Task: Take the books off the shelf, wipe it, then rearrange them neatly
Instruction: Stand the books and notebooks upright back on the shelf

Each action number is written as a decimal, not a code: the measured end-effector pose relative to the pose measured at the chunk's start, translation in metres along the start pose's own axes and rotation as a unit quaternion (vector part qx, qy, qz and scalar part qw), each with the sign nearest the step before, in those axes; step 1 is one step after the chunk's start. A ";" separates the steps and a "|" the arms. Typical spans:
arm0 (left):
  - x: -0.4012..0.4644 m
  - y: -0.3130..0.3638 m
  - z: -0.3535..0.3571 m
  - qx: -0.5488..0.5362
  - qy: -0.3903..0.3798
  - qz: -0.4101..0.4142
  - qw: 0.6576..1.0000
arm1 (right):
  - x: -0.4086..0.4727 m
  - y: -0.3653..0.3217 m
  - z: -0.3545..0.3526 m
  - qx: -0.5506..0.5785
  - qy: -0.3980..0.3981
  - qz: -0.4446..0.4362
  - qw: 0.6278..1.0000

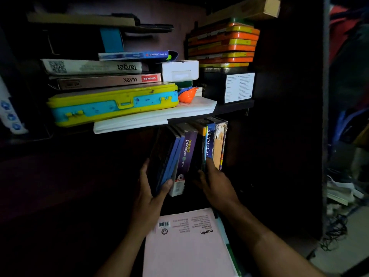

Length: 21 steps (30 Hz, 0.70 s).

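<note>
On the dark lower shelf a row of upright books leans left: dark and blue-spined books [166, 156], a purple book [186, 154], a blue dictionary [209, 140] and a worn tan book [219, 144]. My left hand [151, 188] grips the leftmost dark and blue books, with the thumb on their front edge. My right hand [213, 182] reaches into the gap beside the dictionary, with its fingers on the spines there. A pink Camlin pad [185, 242] lies flat below my wrists.
The upper shelf holds a yellow-and-blue case [111, 104] on white sheets [155, 116], stacked books [95, 73], a white box [179, 70], a black box [229, 86] and orange-yellow tins [223, 45]. The cabinet's dark side wall [289, 116] stands on the right, with clutter on the floor beyond it.
</note>
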<state>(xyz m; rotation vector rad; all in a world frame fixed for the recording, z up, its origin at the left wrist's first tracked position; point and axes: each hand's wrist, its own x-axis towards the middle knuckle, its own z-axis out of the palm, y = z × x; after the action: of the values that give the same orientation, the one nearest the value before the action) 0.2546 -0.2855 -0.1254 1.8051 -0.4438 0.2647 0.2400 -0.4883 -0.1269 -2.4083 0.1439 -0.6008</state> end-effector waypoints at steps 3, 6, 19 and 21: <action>-0.001 0.003 0.001 -0.005 0.000 -0.003 1.000 | 0.001 -0.001 0.003 -0.042 0.011 0.001 0.999; -0.001 0.003 0.001 -0.004 -0.003 -0.001 1.000 | 0.003 0.003 0.008 -0.093 0.031 0.010 0.995; 0.002 -0.008 -0.001 -0.031 0.007 -0.003 0.999 | -0.035 0.007 -0.023 0.083 -0.046 0.053 0.994; 0.006 -0.014 -0.003 -0.026 0.015 0.002 1.000 | -0.053 0.007 -0.027 -0.077 -0.141 -0.012 0.987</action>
<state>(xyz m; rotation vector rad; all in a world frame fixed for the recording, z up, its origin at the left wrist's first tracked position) 0.2659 -0.2804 -0.1346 1.7481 -0.4293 0.2814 0.1807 -0.4954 -0.1333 -2.6182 0.0406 -0.2609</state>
